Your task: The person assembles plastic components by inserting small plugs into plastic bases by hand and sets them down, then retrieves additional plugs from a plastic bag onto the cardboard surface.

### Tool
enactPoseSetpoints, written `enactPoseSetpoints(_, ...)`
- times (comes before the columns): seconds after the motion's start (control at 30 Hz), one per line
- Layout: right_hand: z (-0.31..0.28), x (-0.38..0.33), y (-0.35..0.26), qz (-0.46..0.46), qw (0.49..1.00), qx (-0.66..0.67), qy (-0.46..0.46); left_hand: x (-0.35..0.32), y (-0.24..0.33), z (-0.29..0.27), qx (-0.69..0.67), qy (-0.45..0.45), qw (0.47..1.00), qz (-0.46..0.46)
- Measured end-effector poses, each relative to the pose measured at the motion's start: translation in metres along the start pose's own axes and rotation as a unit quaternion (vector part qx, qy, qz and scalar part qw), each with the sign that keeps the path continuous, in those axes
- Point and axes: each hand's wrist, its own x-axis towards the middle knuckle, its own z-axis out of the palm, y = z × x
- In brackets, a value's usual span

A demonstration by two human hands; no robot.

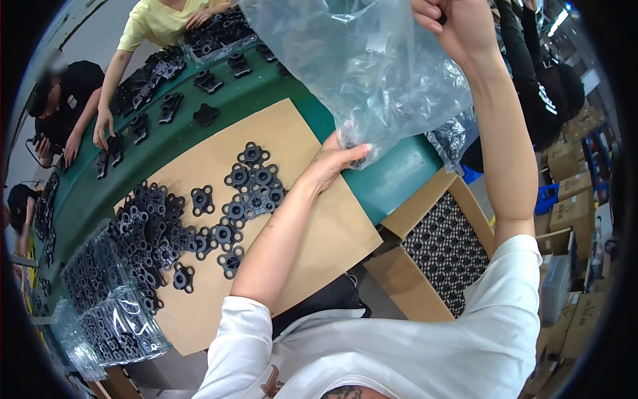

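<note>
A large clear plastic bag (372, 60) hangs in front of me over the far end of the cardboard sheet (332, 233). Its lower end is pinched in my left hand (332, 159), with the thumb in front and the other fingers partly hidden by the film. Higher up, my right hand (458, 26) is raised with curled fingers at the bag's upper right edge, gripping it; the frame cuts off part of this hand. Black plastic parts with ringed corners (252, 193) lie loose on the sheet, left of my left forearm.
Clear trays of black parts (113, 306) stand at the lower left. An open carton (412, 279), filled with similar parts, sits to the right. Across the green conveyor (226, 100), a person in yellow (156, 23) reaches for parts; a person in black (73, 100) is beside them.
</note>
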Motion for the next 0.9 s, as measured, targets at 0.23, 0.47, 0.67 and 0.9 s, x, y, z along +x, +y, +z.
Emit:
enactPoseSetpoints(0.23,-0.027,0.008,0.003,0.007,0.990,-0.104,0.099,0.011,-0.004,0.017,0.093,0.051,0.992,-0.074)
enactPoseSetpoints(0.47,0.011,-0.011,-0.029,0.034,0.967,-0.175,0.184,0.019,-0.029,-0.005,-0.006,-0.001,0.998,0.061)
enactPoseSetpoints(0.67,-0.029,-0.062,-0.066,-0.025,0.835,-0.488,0.253,0.042,0.001,0.002,0.069,0.062,0.982,0.162)
enactPoseSetpoints(0.9,-0.048,-0.065,-0.026,0.172,0.461,-0.850,0.190,0.029,0.010,0.008,0.158,0.093,0.983,0.023)
